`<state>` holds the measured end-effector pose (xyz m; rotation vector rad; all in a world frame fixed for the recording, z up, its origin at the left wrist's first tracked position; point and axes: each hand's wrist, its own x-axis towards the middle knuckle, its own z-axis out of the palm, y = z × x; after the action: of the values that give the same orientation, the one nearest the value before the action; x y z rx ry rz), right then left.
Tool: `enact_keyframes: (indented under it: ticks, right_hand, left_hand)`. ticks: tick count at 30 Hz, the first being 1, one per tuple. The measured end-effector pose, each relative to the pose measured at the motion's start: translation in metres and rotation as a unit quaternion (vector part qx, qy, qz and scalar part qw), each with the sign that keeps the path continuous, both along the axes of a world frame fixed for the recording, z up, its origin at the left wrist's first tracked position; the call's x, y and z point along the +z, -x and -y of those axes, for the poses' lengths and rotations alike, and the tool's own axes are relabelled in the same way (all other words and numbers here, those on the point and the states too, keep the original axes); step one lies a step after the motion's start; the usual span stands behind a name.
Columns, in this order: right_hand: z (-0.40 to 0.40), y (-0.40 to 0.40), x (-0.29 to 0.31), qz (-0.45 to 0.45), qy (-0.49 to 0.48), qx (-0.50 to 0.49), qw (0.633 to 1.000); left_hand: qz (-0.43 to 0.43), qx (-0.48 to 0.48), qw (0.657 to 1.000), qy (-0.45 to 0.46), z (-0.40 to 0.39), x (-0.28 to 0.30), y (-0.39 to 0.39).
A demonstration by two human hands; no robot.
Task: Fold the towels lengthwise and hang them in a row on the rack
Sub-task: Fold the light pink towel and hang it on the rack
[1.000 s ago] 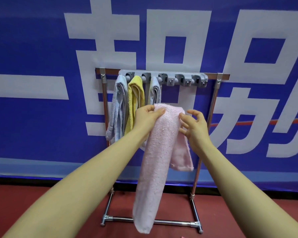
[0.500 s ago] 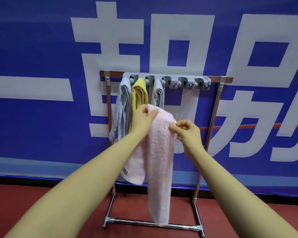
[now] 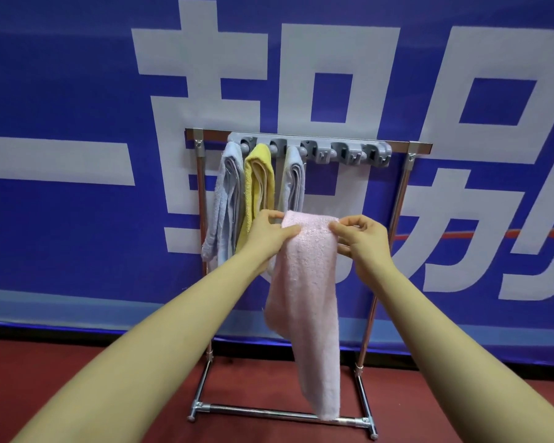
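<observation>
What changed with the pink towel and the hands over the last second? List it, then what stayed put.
The pink towel was turned so its folded top now stretches flat between both hands. The right hand, open beside it a second ago, now pinches the top right corner. The left hand keeps its grip on the left corner. The short flap went from the right side to behind. The blue, yellow and grey towels stayed hanging on the rack.

Two bare forearms enter from the lower edge. No sleeves show on either arm. Left hand (image 3: 267, 233) and right hand (image 3: 362, 239) are ungloved, with no rings, watch or wristband visible.
</observation>
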<state>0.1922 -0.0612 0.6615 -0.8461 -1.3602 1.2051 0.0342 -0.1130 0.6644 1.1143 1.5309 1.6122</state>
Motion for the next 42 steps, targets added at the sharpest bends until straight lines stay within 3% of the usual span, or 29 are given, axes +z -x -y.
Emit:
enact_keyframes:
  ticks: [11, 18, 24, 30, 34, 42]
  right_hand:
    - [0.004, -0.002, 0.007, -0.040, -0.041, -0.032, 0.998]
    - [0.008, -0.008, 0.016, -0.065, -0.036, -0.004, 0.997]
    - [0.009, -0.011, 0.012, -0.025, -0.047, 0.083, 0.995]
    - [0.006, -0.005, 0.012, -0.013, -0.073, 0.092, 0.993]
    - [0.002, 0.004, 0.005, -0.069, -0.013, 0.039, 0.997]
    - [0.003, 0.007, -0.014, -0.042, 0.027, 0.107, 0.993]
  left_hand:
    - [-0.065, 0.003, 0.992, -0.107, 0.001, 0.005, -0.012]
    - [-0.091, -0.069, 0.986, -0.125, 0.004, 0.011, -0.013]
    - [-0.073, -0.031, 0.987, -0.140, -0.003, 0.022, -0.013]
    - [-0.068, -0.027, 0.987, -0.143, -0.007, 0.024, -0.006]
    - [-0.002, -0.043, 0.987, -0.157, -0.004, 0.024, -0.004]
    - [0.035, -0.044, 0.984, -0.167, -0.001, 0.024, 0.004]
